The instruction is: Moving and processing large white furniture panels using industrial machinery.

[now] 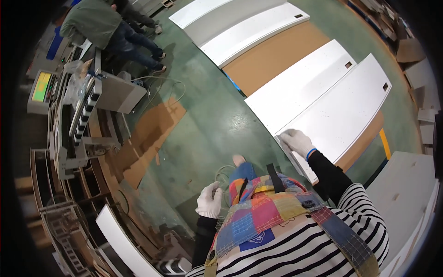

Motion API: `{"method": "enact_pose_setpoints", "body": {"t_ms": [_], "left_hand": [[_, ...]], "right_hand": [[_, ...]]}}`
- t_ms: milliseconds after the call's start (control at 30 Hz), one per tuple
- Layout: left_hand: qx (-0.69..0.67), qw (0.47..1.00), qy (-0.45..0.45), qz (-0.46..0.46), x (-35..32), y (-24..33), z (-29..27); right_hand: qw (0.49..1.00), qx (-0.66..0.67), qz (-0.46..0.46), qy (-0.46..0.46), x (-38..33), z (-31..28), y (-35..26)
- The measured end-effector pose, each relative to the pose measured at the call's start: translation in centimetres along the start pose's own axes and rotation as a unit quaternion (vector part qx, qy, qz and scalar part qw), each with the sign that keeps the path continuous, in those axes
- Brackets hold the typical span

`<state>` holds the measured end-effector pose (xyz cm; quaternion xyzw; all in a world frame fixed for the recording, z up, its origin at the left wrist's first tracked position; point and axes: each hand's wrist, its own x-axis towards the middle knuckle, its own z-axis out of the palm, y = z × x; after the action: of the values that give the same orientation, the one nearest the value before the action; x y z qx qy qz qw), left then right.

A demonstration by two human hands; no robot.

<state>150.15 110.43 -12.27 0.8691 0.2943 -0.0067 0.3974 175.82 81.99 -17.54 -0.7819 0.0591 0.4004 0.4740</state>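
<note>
My right hand [296, 141], in a white glove, grips the near corner of a long white panel [344, 108] that lies over brown cardboard on the green floor. A second white panel [300, 83] lies right beside it, to its left. My left hand [209, 200], also gloved, hangs at my side with curled fingers and holds nothing. My striped shirt and patchwork apron fill the bottom of the view.
More white panels [240, 23] lie further off on the floor. A machine with a roller conveyor [85, 111] and a lit screen [40, 87] stands at the left, with a crouching person [104, 27] behind it. Cardboard sheets [147, 138] and cables lie on the floor. Grey boards [406, 194] are stacked at the right.
</note>
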Motion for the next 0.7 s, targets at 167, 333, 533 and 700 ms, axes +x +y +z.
{"method": "enact_pose_setpoints", "body": {"t_ms": [167, 333, 533, 700], "left_hand": [[0.048, 0.993, -0.105, 0.003, 17.8, -2.2, -2.0], [0.136, 0.964, -0.214, 0.08, 38.4, -3.3, -3.4], [0.272, 0.894, -0.352, 0.056, 57.8, -3.4, 3.4], [0.261, 0.858, -0.439, 0.058, 64.2, -6.0, 18.5]], "right_hand": [[0.983, 0.128, 0.128, -0.038, 9.5, 5.8, -0.6], [0.943, 0.233, 0.229, 0.058, 19.6, 10.3, -3.0], [0.899, 0.306, 0.29, 0.114, 29.1, 13.4, -1.6], [0.852, 0.343, 0.341, 0.2, 37.2, 15.1, 5.2]]}}
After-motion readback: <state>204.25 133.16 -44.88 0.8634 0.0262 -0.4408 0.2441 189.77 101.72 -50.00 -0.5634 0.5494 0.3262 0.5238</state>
